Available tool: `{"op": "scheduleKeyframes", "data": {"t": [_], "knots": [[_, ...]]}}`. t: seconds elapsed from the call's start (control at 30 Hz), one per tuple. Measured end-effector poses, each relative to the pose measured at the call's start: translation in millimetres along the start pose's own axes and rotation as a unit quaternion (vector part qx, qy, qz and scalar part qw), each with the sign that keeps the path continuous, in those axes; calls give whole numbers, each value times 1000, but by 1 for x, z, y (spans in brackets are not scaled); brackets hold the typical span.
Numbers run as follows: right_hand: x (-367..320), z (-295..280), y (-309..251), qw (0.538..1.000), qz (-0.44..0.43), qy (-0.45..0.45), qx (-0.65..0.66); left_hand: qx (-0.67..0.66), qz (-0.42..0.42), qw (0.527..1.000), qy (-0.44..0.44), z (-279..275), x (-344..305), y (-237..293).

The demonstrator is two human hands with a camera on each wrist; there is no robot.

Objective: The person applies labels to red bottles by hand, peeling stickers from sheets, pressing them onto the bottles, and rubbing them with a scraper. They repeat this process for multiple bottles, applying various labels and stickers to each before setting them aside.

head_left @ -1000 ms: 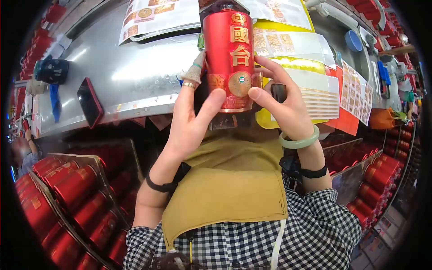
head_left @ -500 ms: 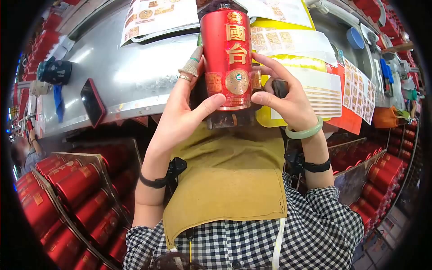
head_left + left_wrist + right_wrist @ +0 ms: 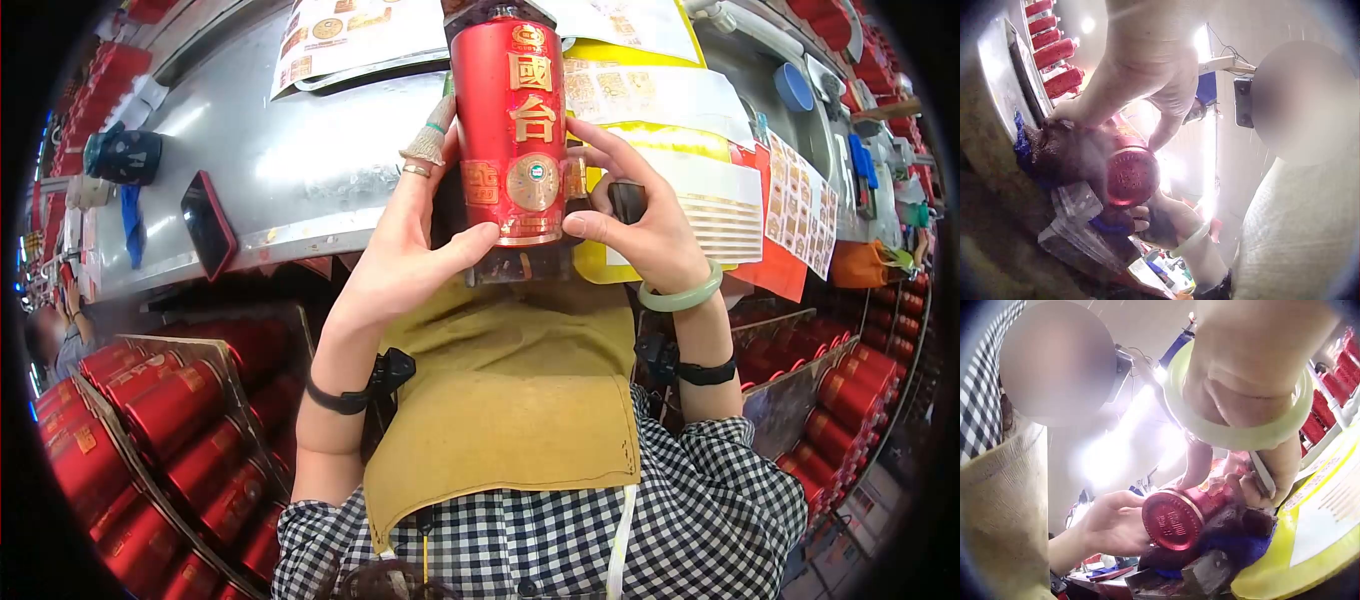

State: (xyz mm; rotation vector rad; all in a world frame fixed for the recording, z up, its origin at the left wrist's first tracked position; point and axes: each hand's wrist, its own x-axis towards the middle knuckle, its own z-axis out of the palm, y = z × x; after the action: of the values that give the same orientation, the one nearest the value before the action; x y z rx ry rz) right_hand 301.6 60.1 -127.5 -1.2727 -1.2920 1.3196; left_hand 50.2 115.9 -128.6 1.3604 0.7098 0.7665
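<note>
A red bottle (image 3: 488,110) with gold characters and a round gold emblem lies base toward me on a dark stand (image 3: 515,268). My left hand (image 3: 405,245) grips its left side, thumb on the lower edge and a knitted cover on a finger. On the other side my right hand (image 3: 650,225) holds the bottle between thumb and fingers. A dark object (image 3: 627,202) is tucked inside that hand; its kind cannot be told. The left wrist view shows the bottle's embossed base (image 3: 1132,178), and a jade-green bangle (image 3: 1235,434) circles my right wrist.
Sheets of gold stickers (image 3: 795,200) and a striped white sheet (image 3: 715,215) lie on the right. A phone (image 3: 208,225) and a dark jar (image 3: 125,155) are on the metal bench at left. Crates of red bottles (image 3: 165,400) stand below the bench.
The bottle shifted slightly left and then back right. My left forearm swung a little outward, and my right thumb slid down toward the bottle's lower edge.
</note>
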Motion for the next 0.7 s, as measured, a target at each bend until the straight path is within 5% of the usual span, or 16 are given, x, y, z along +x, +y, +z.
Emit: {"op": "scheduleKeyframes", "data": {"t": [0.57,0.7], "knots": [[2,0,2,1000,8,3,7,-15,-8,1000,5,-2,1,2],[2,-2,6,1000,3,-2,7,201,48,978,1,6,-6,15]]}}
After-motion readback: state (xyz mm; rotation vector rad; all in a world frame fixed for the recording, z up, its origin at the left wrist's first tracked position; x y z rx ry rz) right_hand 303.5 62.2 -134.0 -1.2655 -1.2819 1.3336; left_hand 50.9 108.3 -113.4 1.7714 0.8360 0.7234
